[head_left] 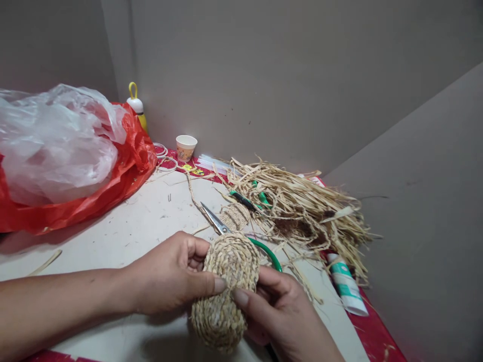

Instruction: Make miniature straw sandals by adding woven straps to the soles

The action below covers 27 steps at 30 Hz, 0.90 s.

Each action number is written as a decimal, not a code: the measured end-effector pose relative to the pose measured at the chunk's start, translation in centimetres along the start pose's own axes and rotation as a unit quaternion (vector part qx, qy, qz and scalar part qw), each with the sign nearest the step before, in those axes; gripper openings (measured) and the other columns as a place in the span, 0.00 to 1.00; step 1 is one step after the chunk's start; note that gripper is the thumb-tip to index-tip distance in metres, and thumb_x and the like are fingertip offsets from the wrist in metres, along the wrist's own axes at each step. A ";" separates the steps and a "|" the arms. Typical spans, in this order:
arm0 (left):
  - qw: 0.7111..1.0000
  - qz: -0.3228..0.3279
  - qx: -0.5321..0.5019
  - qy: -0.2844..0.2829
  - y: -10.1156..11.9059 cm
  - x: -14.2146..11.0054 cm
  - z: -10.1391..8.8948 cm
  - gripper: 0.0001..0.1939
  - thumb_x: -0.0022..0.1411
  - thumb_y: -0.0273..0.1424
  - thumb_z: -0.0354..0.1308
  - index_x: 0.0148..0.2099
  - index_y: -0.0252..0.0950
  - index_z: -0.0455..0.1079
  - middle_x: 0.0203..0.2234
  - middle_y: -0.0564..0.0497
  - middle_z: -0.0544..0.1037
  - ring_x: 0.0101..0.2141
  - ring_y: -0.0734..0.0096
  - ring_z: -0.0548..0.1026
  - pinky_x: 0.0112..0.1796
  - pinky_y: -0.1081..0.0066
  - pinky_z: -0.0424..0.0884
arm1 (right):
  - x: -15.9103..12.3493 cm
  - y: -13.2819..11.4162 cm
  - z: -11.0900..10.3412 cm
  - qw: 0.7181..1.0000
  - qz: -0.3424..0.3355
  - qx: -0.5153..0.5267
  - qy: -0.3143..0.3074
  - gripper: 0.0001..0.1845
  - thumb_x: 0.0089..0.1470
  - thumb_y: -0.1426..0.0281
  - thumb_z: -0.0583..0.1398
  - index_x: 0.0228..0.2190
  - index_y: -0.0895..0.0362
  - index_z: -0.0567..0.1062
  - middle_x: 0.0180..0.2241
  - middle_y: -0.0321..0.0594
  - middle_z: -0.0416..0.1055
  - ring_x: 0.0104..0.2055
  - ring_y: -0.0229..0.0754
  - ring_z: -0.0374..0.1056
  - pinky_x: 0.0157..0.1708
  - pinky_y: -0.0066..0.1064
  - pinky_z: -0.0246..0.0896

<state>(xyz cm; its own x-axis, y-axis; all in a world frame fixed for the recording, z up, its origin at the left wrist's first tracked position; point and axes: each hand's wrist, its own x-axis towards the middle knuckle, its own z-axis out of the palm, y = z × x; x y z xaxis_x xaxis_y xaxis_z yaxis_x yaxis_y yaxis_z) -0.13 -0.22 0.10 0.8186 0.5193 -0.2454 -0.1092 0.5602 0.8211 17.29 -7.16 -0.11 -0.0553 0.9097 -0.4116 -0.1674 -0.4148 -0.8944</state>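
Right hand (pixel 279 309) and left hand (pixel 166 271) together pinch a coiled straw piece (pixel 223 307) (two rounded lobes with a narrow waist), holding it between them, thumbs nearly meeting across its front. Just beyond the hands lie scissors (pixel 219 223), blades pointing away, with a smaller straw oval (pixel 234 216) near them. Past the right hand spreads a straw heap (pixel 294 198); beyond the left sits a red bag (pixel 142 161).

The woven piece (pixel 234 259) is rough, matt, straw-like fibre; the scissor blades (pixel 216 220) are smooth, shiny metal; the red bag (pixel 140 158) is glossy, crinkled plastic.
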 end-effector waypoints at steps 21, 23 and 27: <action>1.000 0.017 0.000 -0.008 -0.2 -0.2 0.6 0.08 0.54 0.24 0.60 0.38 0.31 0.76 0.26 0.50 0.78 0.28 0.75 0.74 0.34 0.74 0.68 | -0.5 -0.4 0.9 0.999 -0.002 -0.027 0.041 0.14 0.32 0.65 0.73 0.21 0.59 0.77 0.14 0.27 0.56 0.16 0.27 0.47 0.15 0.19 0.44; 1.000 0.019 -0.002 -0.006 -0.3 -0.2 0.7 0.08 0.54 0.24 0.60 0.38 0.31 0.76 0.25 0.50 0.77 0.28 0.75 0.73 0.34 0.74 0.68 | -0.5 -0.3 1.0 0.999 0.001 -0.021 0.044 0.14 0.33 0.65 0.73 0.22 0.58 0.77 0.15 0.28 0.59 0.17 0.27 0.48 0.16 0.19 0.44; 1.000 0.014 -0.008 0.007 -0.5 -0.1 0.7 0.09 0.52 0.24 0.61 0.39 0.31 0.75 0.24 0.52 0.75 0.27 0.74 0.73 0.33 0.73 0.68 | -0.4 -0.2 1.2 0.999 0.001 -0.009 0.040 0.13 0.35 0.66 0.72 0.26 0.58 0.79 0.15 0.28 0.61 0.16 0.27 0.48 0.16 0.19 0.46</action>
<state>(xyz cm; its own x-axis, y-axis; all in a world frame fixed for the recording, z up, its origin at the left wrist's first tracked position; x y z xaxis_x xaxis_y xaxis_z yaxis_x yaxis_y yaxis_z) 0.22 -1.04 0.11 0.8068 0.5443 -0.2300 -0.1410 0.5553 0.8196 16.19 -7.43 0.45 0.0240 0.9046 -0.4255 -0.1494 -0.4176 -0.8963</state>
